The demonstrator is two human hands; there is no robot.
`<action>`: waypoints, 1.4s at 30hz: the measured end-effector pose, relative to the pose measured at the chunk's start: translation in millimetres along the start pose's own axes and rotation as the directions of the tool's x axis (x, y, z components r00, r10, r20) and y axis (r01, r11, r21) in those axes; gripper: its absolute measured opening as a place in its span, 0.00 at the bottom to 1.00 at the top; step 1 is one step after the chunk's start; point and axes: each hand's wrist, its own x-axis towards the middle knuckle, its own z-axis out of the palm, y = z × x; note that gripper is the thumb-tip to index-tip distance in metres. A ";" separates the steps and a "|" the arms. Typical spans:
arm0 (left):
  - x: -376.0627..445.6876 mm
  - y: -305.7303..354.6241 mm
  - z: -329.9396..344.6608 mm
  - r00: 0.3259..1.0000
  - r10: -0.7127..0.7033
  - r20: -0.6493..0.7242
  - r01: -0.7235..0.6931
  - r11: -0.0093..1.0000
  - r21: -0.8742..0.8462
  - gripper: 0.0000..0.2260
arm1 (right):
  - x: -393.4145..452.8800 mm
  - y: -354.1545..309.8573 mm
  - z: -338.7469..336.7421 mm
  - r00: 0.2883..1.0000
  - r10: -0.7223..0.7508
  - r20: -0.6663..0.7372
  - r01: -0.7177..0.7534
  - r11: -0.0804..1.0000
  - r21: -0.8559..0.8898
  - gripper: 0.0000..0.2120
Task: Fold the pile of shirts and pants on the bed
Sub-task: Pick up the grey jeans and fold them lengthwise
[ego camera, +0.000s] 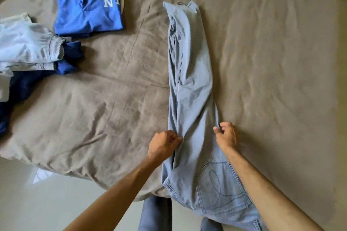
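Currently: light blue jeans [189, 84] laid lengthwise on bed [272, 62], legs stacked, hems at far end, waist and back pocket hanging over near edge. Left hand [163, 146] pinching left seam of jeans at thigh level; right hand [226, 135] curled on right edge, grip pinching fabric. Folded blue polo [88, 9] at far left, unfolded pile of pale and navy garments [28, 52] beside it.

A single head-worn view looks steeply down, close over the bed [112, 108].
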 end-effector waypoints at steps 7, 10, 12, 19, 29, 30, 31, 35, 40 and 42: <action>-11.2 -48.3 -14.3 0.969 -0.228 -0.095 0.188 0.930 -0.315 0.11 | 23.7 11.5 -24.7 0.999 -0.037 0.032 0.037 0.999 0.011 0.03; -16.1 -36.5 -6.9 0.953 -0.301 -0.029 0.254 0.848 -0.465 0.08 | 22.7 13.2 -31.6 0.994 -0.018 0.110 0.009 0.996 0.087 0.03; -12.3 -27.3 -12.4 0.937 -0.348 0.040 0.314 0.783 -0.537 0.07 | 25.2 9.1 -35.8 0.982 0.027 0.186 -0.063 0.980 0.188 0.03; 45.4 9.5 -52.7 0.944 -0.315 0.101 0.316 0.766 -0.560 0.11 | 65.1 -57.7 -64.8 0.861 0.098 0.498 -0.296 0.894 0.336 0.12; 147.1 66.3 -78.4 0.944 -0.179 -0.277 0.083 0.941 -0.327 0.16 | 144.6 -116.8 2.0 0.942 0.097 0.321 -0.229 0.885 0.406 0.08; 155.2 67.7 -79.5 0.954 -0.134 -0.268 0.063 0.964 -0.257 0.17 | 150.5 -121.6 4.3 0.950 0.088 0.300 -0.205 0.900 0.384 0.07; 158.9 68.5 -79.9 0.962 -0.093 -0.258 0.041 0.979 -0.200 0.17 | 151.4 -124.4 5.7 0.956 0.068 0.286 -0.174 0.915 0.365 0.09; 178.3 55.6 -90.6 0.964 -0.070 -0.255 0.032 0.988 -0.149 0.11 | 162.3 -122.8 3.8 0.942 -0.018 0.335 -0.078 0.960 0.271 0.08; 171.8 30.3 -99.3 0.913 -0.198 -0.357 0.117 0.964 -0.237 0.10 | 173.8 -107.9 -6.7 0.969 0.032 0.246 -0.101 0.957 0.271 0.13; 169.2 37.6 -97.5 0.905 -0.211 -0.369 0.137 0.967 -0.215 0.06 | 172.1 -119.2 -11.1 0.951 0.070 0.303 -0.164 0.940 0.298 0.11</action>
